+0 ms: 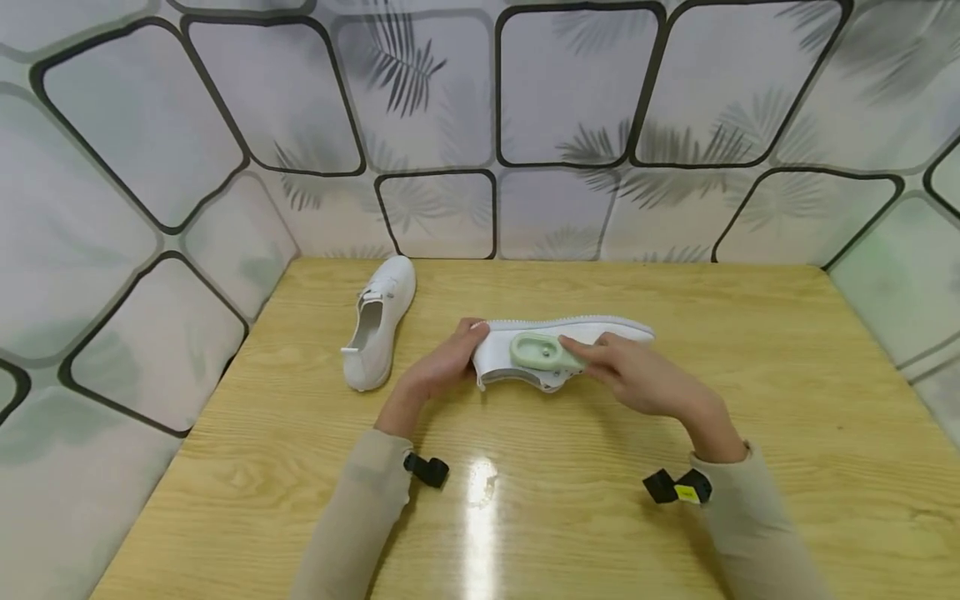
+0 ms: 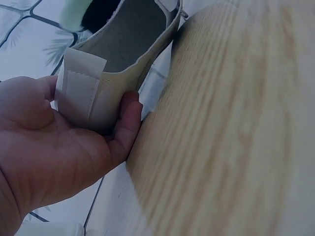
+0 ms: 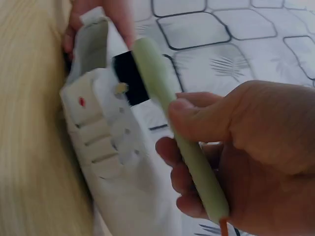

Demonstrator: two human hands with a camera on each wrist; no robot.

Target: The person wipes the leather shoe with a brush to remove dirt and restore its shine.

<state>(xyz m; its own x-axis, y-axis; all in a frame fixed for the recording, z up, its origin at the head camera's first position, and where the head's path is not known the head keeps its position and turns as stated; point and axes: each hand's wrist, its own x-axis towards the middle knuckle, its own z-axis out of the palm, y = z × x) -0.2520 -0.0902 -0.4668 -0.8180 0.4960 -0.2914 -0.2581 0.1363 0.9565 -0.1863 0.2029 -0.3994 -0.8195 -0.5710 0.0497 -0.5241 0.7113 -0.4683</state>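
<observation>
A white shoe [image 1: 493, 354] is on its side over the table, its sole toward the back wall and its opening toward me. My left hand [image 1: 447, 360] grips it at the heel, fingers and thumb on either side in the left wrist view. In my right hand [image 1: 648, 375] is a pale green brush [image 3: 197, 172] with dark bristles [image 3: 132, 81] and an orange cord at the handle's end. Thumb and fingers wrap the handle. The bristles are right at the shoe's upper side, beside the lacing part.
A second white shoe [image 1: 385, 342] stands upright at the left, toe toward the back. The wooden table [image 1: 787, 417] meets patterned walls [image 1: 570, 83] at the back and sides. Black wrist cameras [image 1: 427, 470] are strapped over both sleeves.
</observation>
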